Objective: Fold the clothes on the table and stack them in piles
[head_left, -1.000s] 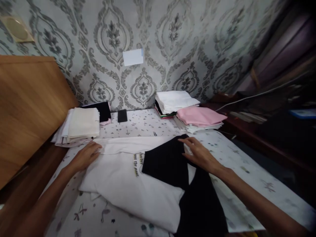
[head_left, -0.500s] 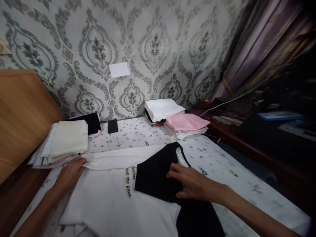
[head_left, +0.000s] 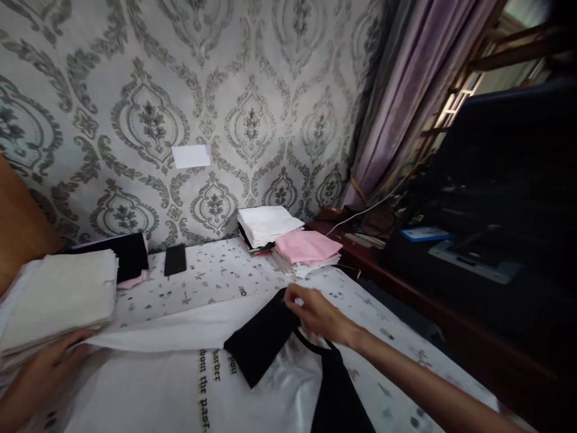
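A white T-shirt (head_left: 148,385) with black shoulder panels and dark lettering lies across the patterned bed sheet (head_left: 216,273). Its far side is folded over in a long strip. My left hand (head_left: 49,364) is closed on the hem end of that strip, at the left. At the collar end, my right hand (head_left: 315,310) pinches the black shoulder part (head_left: 261,343) and lifts it a little. The shirt's neck opening hangs just below my right fingers. The near part of the shirt runs out of view at the bottom.
A stack of folded cream and white clothes (head_left: 67,294) stands at the left, a folded black garment (head_left: 121,258) behind it. A black phone (head_left: 175,260) lies near the wall. White (head_left: 270,225) and pink (head_left: 309,248) folded piles sit farther right, beside a dark desk edge (head_left: 406,294).
My right hand has gripped the black shoulder and raised it, folding more of the shirt's far edge over. More lettering shows. The view has turned to the right.
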Action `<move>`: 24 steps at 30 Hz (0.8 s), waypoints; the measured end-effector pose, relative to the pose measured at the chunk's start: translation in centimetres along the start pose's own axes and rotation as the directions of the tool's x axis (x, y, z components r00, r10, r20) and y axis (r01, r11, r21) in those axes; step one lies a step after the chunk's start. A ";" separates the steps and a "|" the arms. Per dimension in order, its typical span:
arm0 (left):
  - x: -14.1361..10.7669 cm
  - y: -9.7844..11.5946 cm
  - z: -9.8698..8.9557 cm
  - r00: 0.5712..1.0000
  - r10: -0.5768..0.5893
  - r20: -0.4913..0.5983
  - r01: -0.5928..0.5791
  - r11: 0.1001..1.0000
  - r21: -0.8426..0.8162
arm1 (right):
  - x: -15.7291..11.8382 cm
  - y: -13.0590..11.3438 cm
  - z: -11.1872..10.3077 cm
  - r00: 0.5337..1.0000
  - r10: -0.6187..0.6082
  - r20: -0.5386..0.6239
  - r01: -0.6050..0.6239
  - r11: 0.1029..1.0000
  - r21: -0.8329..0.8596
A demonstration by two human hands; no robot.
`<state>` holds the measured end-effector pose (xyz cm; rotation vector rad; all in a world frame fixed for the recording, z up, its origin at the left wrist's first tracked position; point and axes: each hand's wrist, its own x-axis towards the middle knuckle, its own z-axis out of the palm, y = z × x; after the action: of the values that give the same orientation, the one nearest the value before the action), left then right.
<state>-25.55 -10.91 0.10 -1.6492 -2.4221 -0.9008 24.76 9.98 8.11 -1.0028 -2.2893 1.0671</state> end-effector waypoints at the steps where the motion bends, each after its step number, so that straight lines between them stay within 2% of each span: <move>1: 0.9 0.4 -0.4 0.998 -0.057 -0.021 0.056 0.998 -0.037 | 1.8 0.0 -0.3 0.998 0.061 -0.007 -0.060 0.989 0.134; 3: 2.7 1.7 -1.3 0.982 -0.182 -0.039 0.180 0.982 -0.056 | 6.3 0.1 -0.6 0.990 0.116 -0.079 -0.084 0.939 0.334; 5: 4.2 3.4 -1.9 0.963 -0.268 -0.030 0.270 0.960 0.073 | 11.3 0.7 -0.4 0.948 0.116 -0.298 -0.006 0.938 0.347; 6: 4.7 4.3 -2.0 0.957 -0.290 -0.014 0.288 0.941 0.177 | 13.7 1.1 0.0 0.932 0.108 -0.345 0.012 0.944 0.329; 9: 5.2 6.9 -1.8 0.940 -0.340 0.045 0.276 0.828 0.488 | 19.6 2.8 2.1 0.920 0.088 -0.381 0.020 0.962 0.272; 12: 4.8 8.6 -1.1 0.933 -0.347 0.092 0.226 0.768 0.600 | 22.5 5.0 5.0 0.931 0.060 -0.359 0.015 0.979 0.202; 15: 4.6 9.2 -0.7 0.929 -0.349 0.125 0.203 0.761 0.616 | 23.2 6.9 6.7 0.942 0.007 -0.336 0.041 0.990 0.136; 18: 4.7 9.4 -1.0 0.926 -0.350 0.141 0.196 0.765 0.614 | 22.4 7.9 6.4 0.942 -0.044 -0.334 0.076 0.994 0.082; 21: 5.2 9.9 -1.8 0.907 -0.393 0.152 0.221 0.750 0.623 | 20.1 8.1 5.0 0.941 -0.079 -0.328 0.097 0.995 0.039; 24: 6.1 10.2 -2.5 0.912 -0.380 0.151 0.204 0.743 0.638 | 16.0 8.2 3.7 0.945 -0.096 -0.311 0.103 0.995 0.007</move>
<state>-19.86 -4.57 8.73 -1.2134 -2.7770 0.1531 15.58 23.91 0.46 -0.9589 -2.0433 0.8268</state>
